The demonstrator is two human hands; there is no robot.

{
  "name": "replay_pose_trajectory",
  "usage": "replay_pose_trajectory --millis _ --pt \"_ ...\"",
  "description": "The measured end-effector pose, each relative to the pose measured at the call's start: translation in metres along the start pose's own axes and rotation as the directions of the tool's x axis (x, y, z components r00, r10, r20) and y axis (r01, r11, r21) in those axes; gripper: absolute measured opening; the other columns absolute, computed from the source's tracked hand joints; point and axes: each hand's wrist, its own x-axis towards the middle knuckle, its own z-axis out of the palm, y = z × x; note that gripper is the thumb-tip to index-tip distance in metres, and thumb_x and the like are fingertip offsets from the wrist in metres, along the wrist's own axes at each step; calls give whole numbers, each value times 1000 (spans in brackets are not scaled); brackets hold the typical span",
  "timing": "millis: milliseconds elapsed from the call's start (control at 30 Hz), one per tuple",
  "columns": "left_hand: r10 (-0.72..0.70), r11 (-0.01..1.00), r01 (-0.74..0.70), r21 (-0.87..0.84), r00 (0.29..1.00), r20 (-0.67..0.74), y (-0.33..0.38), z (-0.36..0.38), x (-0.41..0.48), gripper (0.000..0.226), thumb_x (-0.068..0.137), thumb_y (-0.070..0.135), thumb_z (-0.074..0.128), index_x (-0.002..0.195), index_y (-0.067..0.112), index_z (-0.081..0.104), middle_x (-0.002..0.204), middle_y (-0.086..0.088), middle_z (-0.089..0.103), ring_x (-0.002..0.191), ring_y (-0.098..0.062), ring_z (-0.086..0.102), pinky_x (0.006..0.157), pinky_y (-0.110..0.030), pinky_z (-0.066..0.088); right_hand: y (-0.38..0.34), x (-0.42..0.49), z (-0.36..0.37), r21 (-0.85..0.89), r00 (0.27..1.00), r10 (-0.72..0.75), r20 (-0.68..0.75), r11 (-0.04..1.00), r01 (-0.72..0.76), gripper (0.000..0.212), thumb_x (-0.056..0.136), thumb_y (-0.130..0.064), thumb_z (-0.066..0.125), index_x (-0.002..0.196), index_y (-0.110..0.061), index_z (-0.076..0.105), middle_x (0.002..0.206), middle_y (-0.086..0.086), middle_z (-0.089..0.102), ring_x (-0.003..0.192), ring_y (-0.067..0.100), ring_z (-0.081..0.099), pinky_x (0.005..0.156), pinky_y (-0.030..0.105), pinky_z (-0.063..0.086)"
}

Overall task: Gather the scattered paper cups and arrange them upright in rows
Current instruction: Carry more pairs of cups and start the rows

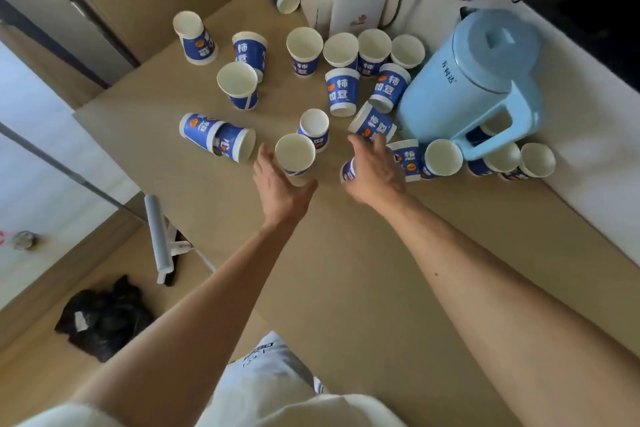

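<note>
Both arms reach forward over the tan surface [346, 270]. The left hand [280, 184] is spread wide, palm turned inward, with an upright cup [295, 154] just to its right, close to the fingers; I cannot tell whether they touch it. The right hand [377, 170] is curled over a cup lying on its side [348, 170], only the blue and white end showing at its left edge; whether the fingers actually grip it I cannot tell.

Just left of the left hand lie two nested cups on their sides [218, 137]. Between the hands and slightly beyond stands another cup [313, 128]. Beyond the right hand's fingertips a tipped cup [372, 121] lies against a light blue jug [474, 80]. To the right of the right hand several upright cups [443, 158] stand near the jug's handle. Farther ahead of both hands more cups [341, 50] stand in a loose group, others lying scattered.
</note>
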Motion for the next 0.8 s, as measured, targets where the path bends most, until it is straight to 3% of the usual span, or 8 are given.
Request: replay_pose_trajectory --millis 133,233,367,467,567,633,733,800 --pt "25 999 -25 -41 1000 5 -6 11 16 109 65 20 87 153 4 23 147 -10 38 137 -25 33 113 -25 25 -1 -2 21 -177 998 -6 66 984 18 51 84 -20 75 129 -17 51 132 14 45 122 35 52 87 43 51" --pt "21 998 -23 -52 999 -34 -8 17 23 97 61 20 87 144 9 37 137 -5 47 129 -24 43 112 -31 36 6 -16 34 -227 997 21 77 974 -3 46 84 -18 75 123 -16 52 127 13 53 114 35 58 88 40 48" --pt "80 996 -84 -29 990 -114 -7 18 21 69 61 25 84 121 13 52 113 -2 58 108 -26 54 96 -48 47 21 -36 42 -83 987 128 93 989 -121 58 76 -20 82 123 -14 47 121 12 57 111 34 61 83 37 49" --pt "130 991 -131 0 985 -110 -11 16 9 68 62 33 85 119 14 53 111 -2 60 105 -27 56 93 -51 48 35 -51 43 108 954 265 138 954 -280 63 70 -27 83 119 -14 46 115 9 58 105 35 62 80 35 47" --pt "188 982 -190 -14 979 -80 -13 12 -15 69 62 35 87 118 17 52 110 0 59 104 -26 56 92 -51 49 54 -76 42 369 897 419 143 818 -441 57 66 -38 81 107 -17 48 97 -2 60 89 29 62 66 30 42" --pt "213 976 -215 -24 976 -49 -14 8 -35 67 63 37 88 117 20 51 109 2 58 102 -24 56 92 -51 49 66 -98 40 580 854 493 165 652 -488 52 65 -44 80 101 -20 50 89 -10 57 80 18 62 57 28 41" --pt "236 970 -235 -56 972 7 -13 3 -68 63 65 37 86 116 23 53 109 4 60 102 -22 57 93 -51 49 79 -134 39 796 777 584 237 342 -500 52 59 -50 76 98 -22 57 94 -8 64 78 11 64 56 26 43" --pt "264 963 -261 -70 964 33 -11 1 -93 61 65 34 86 116 26 54 108 7 61 101 -19 57 91 -47 50 88 -161 43 855 754 606 253 224 -467 51 58 -51 73 97 -24 59 98 -5 67 79 11 66 56 26 43"
